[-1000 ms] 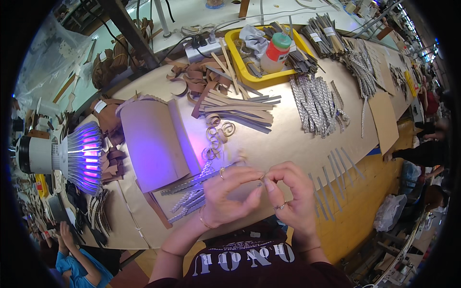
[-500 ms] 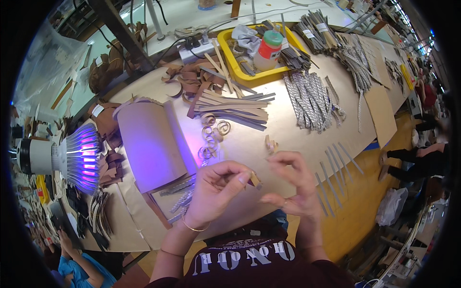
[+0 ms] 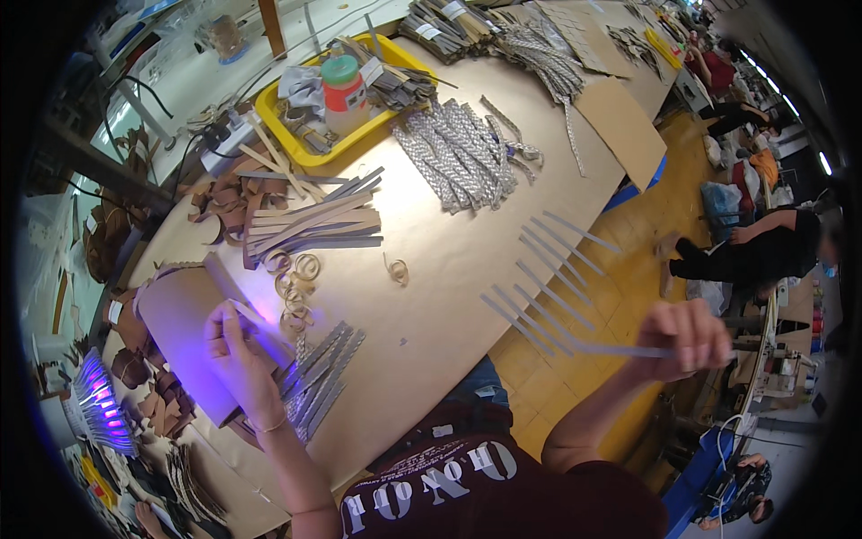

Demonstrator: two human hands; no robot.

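Observation:
My left hand (image 3: 238,350) is closed, its fingertips low over a brown sheet (image 3: 180,314) under purple light. A pale band shows beside the thumb; whether it is held is hard to make out. Out to the right, past the table edge, my right hand (image 3: 687,340) grips one end of a thin grey strip (image 3: 615,349). The strip's other end reaches over a row of similar grey strips (image 3: 549,260) that overhang the table edge. Braided and flat grey strips (image 3: 325,377) lie right of my left hand. Thin curled offcuts (image 3: 296,287) lie beyond them, with a separate curl (image 3: 396,269) nearby.
A glowing lamp (image 3: 103,400) stands at the left. Behind are bundled tan and grey strips (image 3: 314,220), brown scraps (image 3: 238,198) and a yellow tray (image 3: 310,160) holding a jar (image 3: 344,94). Silvery braids (image 3: 458,157) lie farther right. A person (image 3: 763,247) is across the aisle.
My left hand has gone from the short tan piece to the brown sheet. My right hand has swung right and now holds a grey strip. The view has shifted right.

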